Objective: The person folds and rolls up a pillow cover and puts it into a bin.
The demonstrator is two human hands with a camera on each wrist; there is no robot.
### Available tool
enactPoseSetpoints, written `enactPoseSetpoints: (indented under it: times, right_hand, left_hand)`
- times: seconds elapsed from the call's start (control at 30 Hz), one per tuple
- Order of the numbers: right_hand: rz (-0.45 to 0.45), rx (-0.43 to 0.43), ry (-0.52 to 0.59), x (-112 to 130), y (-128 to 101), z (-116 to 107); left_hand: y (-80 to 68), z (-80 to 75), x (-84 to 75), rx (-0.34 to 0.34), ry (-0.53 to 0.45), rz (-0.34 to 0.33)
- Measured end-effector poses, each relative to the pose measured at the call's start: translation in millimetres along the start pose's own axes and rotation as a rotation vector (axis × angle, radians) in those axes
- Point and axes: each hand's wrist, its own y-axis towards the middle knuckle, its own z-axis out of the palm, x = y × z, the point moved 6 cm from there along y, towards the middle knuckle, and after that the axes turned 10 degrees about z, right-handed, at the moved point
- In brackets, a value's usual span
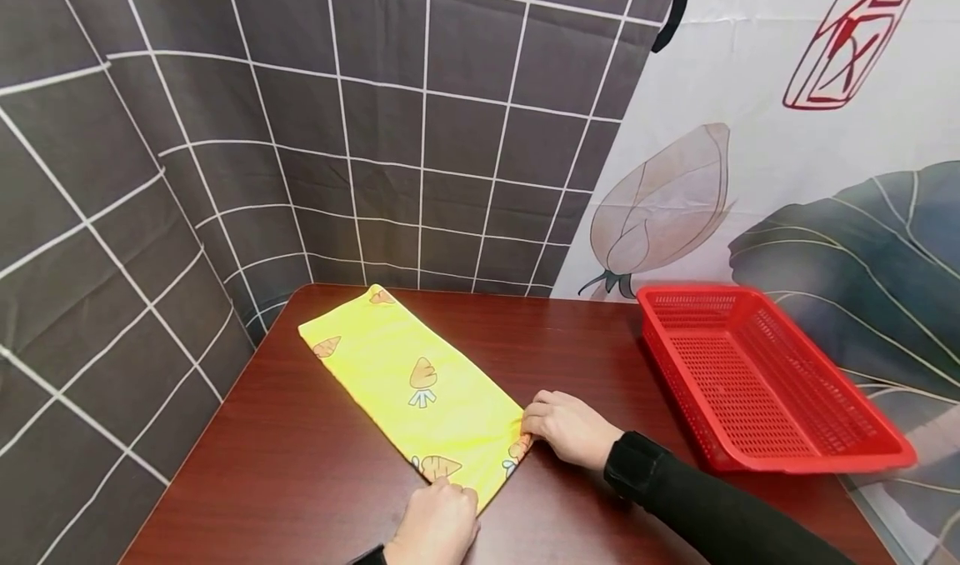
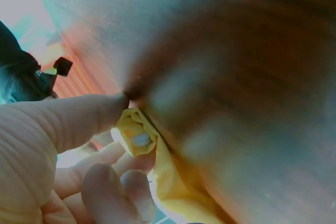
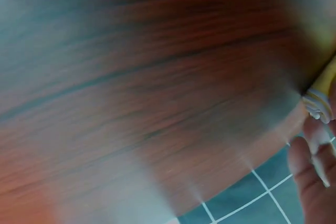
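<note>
A yellow cloth (image 1: 375, 357) printed with carrots lies slantwise on the table, folded into a long flat band. My left hand (image 1: 437, 522) pinches its near end, at the lower left corner. At the lower right corner, my right hand (image 1: 570, 428) grips the edge, with the fingers bent over the fabric. In the left wrist view, a rolled, layered edge of the yellow cloth (image 2: 170, 177) sits between thumb and fingers. Only a bit of bunched cloth (image 3: 319, 98) shows at the right border of the right wrist view, beside the fingers.
A red plastic basket (image 1: 813, 463) with perforated walls stands on the right side of the brown wooden table (image 1: 300, 482). Dark grey gridded fabric (image 1: 382, 123) hangs behind and to the left. A white printed sheet (image 1: 750, 73) hangs at the right.
</note>
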Motion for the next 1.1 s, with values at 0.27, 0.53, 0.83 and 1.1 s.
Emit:
enactPoseSetpoints:
  times: [0.27,0.53,0.83,1.1]
  right_hand:
    - [0.089,0.186,0.041,-4.3,18.7,-1.8]
    - [0.344,0.396,0.279,-16.1,33.6,1.0]
    - [0.459,0.457,0.195,-11.8,48.2,6.1]
    - [0.471,0.451,0.124,-5.5,54.2,6.8]
  left_hand:
    - [-0.5,3.0,-1.9,-0.037,0.039,-0.007]
    - [-1.6,-0.1,-5.7,-0.035,0.111,-0.003]
    - [-1.8,1.1,-3.7,-0.032,0.096,0.002]
    - [-0.9,4.7,1.3,0.076,0.024,-0.027]
